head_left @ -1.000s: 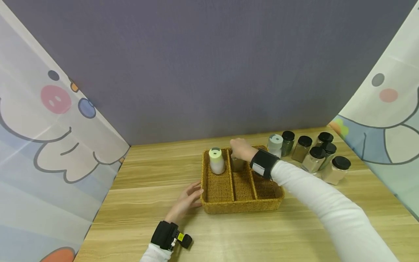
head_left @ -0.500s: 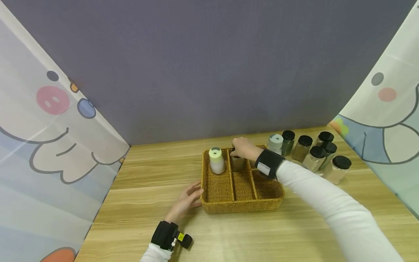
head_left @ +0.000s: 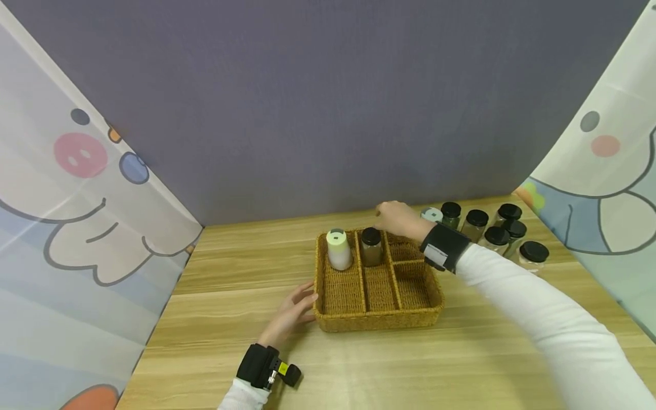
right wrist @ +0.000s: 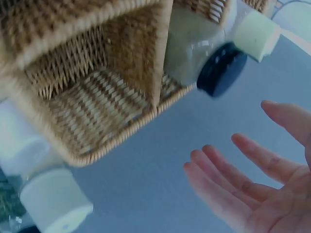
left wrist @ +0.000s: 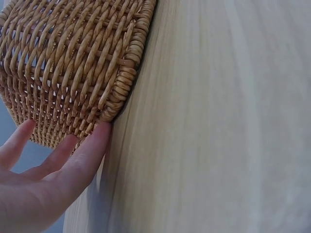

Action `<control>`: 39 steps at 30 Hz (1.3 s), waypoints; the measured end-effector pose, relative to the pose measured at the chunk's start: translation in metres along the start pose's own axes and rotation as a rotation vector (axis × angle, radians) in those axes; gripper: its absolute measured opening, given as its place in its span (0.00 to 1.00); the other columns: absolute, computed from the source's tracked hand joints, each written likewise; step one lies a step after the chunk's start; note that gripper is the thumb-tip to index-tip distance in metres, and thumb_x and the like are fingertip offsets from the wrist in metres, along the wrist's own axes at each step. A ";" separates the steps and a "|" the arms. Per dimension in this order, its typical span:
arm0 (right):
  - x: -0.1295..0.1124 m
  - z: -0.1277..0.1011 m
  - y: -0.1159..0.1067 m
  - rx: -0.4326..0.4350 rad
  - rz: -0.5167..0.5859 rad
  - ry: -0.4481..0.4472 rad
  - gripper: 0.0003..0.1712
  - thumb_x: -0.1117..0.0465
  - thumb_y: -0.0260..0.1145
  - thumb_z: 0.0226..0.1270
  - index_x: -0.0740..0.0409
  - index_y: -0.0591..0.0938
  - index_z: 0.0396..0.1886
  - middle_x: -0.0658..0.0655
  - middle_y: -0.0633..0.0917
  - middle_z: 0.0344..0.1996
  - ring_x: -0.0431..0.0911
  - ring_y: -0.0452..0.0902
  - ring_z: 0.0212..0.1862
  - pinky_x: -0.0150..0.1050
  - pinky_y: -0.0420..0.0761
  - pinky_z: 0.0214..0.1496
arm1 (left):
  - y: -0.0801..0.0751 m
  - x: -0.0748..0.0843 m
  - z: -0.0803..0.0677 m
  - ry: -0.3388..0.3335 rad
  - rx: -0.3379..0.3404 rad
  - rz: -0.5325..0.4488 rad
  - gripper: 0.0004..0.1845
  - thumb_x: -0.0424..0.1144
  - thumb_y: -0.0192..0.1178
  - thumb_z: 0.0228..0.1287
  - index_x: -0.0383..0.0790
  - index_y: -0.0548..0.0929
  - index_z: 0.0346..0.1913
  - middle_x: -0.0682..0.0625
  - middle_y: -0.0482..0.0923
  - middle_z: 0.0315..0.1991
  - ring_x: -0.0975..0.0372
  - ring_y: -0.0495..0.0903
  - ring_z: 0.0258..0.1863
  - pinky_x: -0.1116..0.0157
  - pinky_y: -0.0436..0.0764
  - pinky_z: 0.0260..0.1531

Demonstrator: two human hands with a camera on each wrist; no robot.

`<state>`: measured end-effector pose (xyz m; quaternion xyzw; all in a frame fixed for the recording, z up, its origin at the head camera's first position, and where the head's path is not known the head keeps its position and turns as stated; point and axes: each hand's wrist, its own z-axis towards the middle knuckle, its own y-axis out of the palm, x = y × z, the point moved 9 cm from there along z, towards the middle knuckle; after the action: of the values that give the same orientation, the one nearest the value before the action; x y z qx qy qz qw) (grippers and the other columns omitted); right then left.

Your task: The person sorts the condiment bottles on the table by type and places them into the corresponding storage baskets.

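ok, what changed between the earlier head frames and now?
The right hand let go of the black-lidded glass jar and moved up and right in the head view; its fingers are now clear of it. Same as before: jar at the far end of the middle compartment, yellow-green-capped bottle to its left, left hand touching the wicker basket.

Right-wrist view: basket [right wrist: 132, 56] blurred, cut off; jar [right wrist: 189, 43] contents unclear, perhaps powder.
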<state>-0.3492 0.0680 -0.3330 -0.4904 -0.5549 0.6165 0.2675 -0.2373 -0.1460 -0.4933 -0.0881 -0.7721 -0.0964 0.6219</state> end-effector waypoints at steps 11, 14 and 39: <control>0.035 -0.024 -0.026 0.058 -0.065 0.005 0.22 0.58 0.56 0.63 0.70 0.73 0.51 0.69 0.76 0.48 0.56 0.76 0.41 0.45 0.77 0.38 | 0.002 0.000 0.003 0.001 -0.007 -0.006 0.34 0.44 0.55 0.60 0.36 0.55 0.66 0.33 0.56 0.62 0.45 0.64 0.57 0.56 0.76 0.46; 0.045 -0.032 -0.030 0.067 -0.069 0.009 0.22 0.59 0.56 0.63 0.72 0.73 0.50 0.70 0.76 0.46 0.57 0.75 0.41 0.47 0.77 0.39 | 0.003 0.000 0.002 0.002 -0.011 -0.009 0.34 0.44 0.55 0.60 0.36 0.55 0.66 0.33 0.56 0.62 0.44 0.64 0.56 0.55 0.76 0.46; 0.130 -0.086 -0.048 0.122 -0.108 0.096 0.24 0.61 0.58 0.60 0.76 0.70 0.49 0.75 0.74 0.43 0.65 0.73 0.39 0.51 0.75 0.33 | 0.003 -0.003 0.001 0.002 -0.016 0.003 0.36 0.47 0.56 0.59 0.36 0.55 0.66 0.32 0.55 0.62 0.44 0.63 0.57 0.56 0.77 0.45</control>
<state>-0.3309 0.2296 -0.3190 -0.4716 -0.5283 0.6096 0.3561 -0.2374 -0.1432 -0.4964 -0.0940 -0.7706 -0.1016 0.6221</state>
